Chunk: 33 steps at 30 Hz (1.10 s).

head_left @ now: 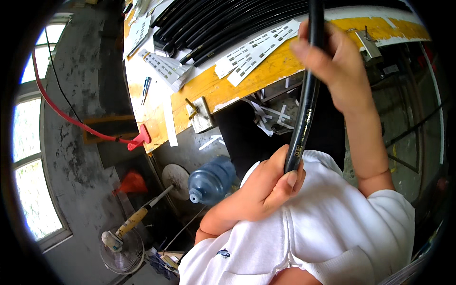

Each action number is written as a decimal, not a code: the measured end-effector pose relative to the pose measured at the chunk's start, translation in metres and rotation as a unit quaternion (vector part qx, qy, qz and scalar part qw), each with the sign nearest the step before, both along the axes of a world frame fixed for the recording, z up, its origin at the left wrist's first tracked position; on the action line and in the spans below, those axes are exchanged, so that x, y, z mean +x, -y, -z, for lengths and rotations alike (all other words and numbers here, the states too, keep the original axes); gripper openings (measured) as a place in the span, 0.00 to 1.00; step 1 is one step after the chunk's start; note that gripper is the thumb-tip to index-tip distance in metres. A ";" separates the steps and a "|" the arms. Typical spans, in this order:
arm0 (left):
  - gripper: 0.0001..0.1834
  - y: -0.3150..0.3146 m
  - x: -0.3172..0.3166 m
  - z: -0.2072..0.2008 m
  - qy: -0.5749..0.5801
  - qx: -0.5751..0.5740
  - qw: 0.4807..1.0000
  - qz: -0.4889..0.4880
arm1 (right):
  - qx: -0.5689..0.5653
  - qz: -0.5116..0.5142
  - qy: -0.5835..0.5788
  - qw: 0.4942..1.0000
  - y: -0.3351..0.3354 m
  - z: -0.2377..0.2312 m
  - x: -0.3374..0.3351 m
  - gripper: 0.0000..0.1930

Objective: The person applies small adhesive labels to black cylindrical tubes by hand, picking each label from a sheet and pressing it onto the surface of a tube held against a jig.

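A glossy black tube (305, 114) with small light markings stands slanted in front of my chest, its upper end running out of view at the top. My left hand (273, 187) is closed around its lower end, the thumb lying along the side. Higher up, my right hand (327, 59) wraps the tube loosely, with the thumb across its front; these fingers are slightly blurred. On the bench beyond lie fanned strips of white printed labels (259, 51) and a row of similar black tubes (209, 29).
The yellow-edged workbench (270, 71) curves ahead of me, with a pen (146, 90) and a metal clamp block (201, 115) on it. Another block (369, 45) sits at right. A blue water jug (213, 179), a fan (121, 247) and paper scraps are below, left of my legs.
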State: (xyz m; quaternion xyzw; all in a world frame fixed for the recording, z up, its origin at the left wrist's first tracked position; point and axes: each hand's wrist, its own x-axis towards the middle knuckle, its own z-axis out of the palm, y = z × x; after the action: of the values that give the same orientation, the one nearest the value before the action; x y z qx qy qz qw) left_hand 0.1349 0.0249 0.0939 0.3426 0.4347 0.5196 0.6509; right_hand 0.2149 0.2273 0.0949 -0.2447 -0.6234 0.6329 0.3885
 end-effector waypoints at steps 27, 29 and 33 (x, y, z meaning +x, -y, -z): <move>0.02 -0.047 0.045 0.033 -0.629 0.127 0.766 -0.026 | 0.011 0.581 0.483 0.655 -0.065 0.130 0.320 0.31; 0.03 -0.048 0.045 0.037 -0.632 0.127 0.764 -0.015 | -0.050 0.548 0.553 0.626 -0.076 0.147 0.355 0.34; 0.03 -0.056 0.055 0.036 -0.637 0.111 0.762 -0.029 | -0.077 0.517 0.642 0.561 -0.108 0.187 0.407 0.35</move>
State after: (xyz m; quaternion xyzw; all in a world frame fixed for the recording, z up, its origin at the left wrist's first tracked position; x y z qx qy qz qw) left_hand 0.1901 0.0808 0.0584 0.6522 0.6978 0.2449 0.1663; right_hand 0.6218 0.3356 -0.0921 -0.8956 -0.4241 0.0448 0.1263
